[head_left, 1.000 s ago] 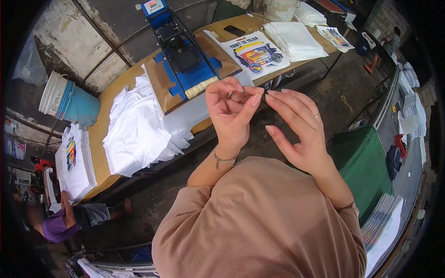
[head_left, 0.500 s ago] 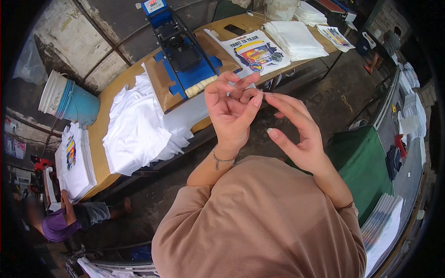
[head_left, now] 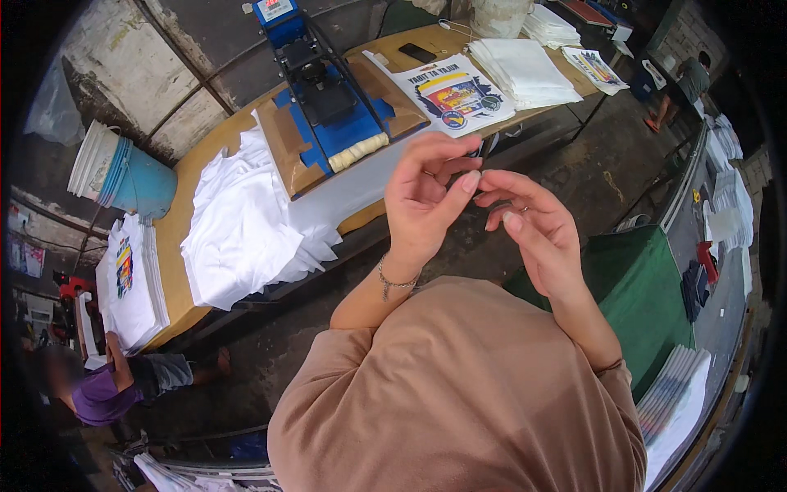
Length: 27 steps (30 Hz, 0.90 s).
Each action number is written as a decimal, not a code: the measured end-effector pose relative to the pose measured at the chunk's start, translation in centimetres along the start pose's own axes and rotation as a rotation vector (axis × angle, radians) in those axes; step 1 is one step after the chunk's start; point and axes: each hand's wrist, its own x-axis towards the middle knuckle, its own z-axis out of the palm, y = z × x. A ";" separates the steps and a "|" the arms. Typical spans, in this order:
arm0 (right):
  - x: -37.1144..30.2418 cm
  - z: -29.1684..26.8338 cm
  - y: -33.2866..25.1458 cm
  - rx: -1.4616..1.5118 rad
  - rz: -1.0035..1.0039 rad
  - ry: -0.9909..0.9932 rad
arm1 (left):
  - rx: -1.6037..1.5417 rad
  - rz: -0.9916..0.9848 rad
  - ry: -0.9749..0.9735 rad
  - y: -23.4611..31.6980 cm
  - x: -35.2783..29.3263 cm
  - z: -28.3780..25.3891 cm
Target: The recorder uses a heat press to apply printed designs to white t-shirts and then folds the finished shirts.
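Both hands are raised in front of my brown shirt (head_left: 459, 385), their fingertips meeting. My left hand (head_left: 426, 193) has loosely curled fingers, with the thumb stretched toward the right hand; a chain bracelet (head_left: 387, 279) circles its wrist. My right hand (head_left: 545, 238) is half bent, its fingers and thumb apart and a forefinger touching or nearly touching the left thumb tip. I see no object in either hand. Beyond them on the wooden table stands a blue and black heat press (head_left: 324, 98). Left of it lies a heap of white shirts (head_left: 238, 225); on its right is a printed white shirt (head_left: 459, 94).
Farther along the table (head_left: 184, 193) are a phone (head_left: 416, 52) and stacked white cloth (head_left: 525, 72). Buckets (head_left: 131, 176) stand at its left end, near a stack of printed shirts (head_left: 135, 283). A green cloth (head_left: 639, 287) hangs to my right. One person (head_left: 106, 394) is at lower left, another (head_left: 689, 86) at far right.
My left hand has shifted slightly right and its fingers have curled in more. The right hand's fingers have bent more, and its thumb has risen. The table things have stayed put.
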 end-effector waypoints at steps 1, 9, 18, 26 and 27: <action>0.1 0.0 0.1 -0.022 -0.027 -0.017 | 0.088 -0.051 -0.018 -0.1 0.0 -0.1; 0.2 0.1 0.6 -0.051 -0.044 -0.038 | 0.233 0.019 -0.079 -0.8 -0.3 -0.4; 0.8 0.4 1.6 -0.032 0.057 -0.047 | 0.761 0.179 -0.070 -0.9 0.1 -2.2; 7.2 -0.8 5.8 -0.710 0.012 -0.238 | 1.634 0.136 -0.191 -0.2 3.1 -12.6; 9.1 -0.8 7.2 -0.922 -0.129 -0.321 | 1.850 0.161 -0.219 -0.1 3.6 -14.2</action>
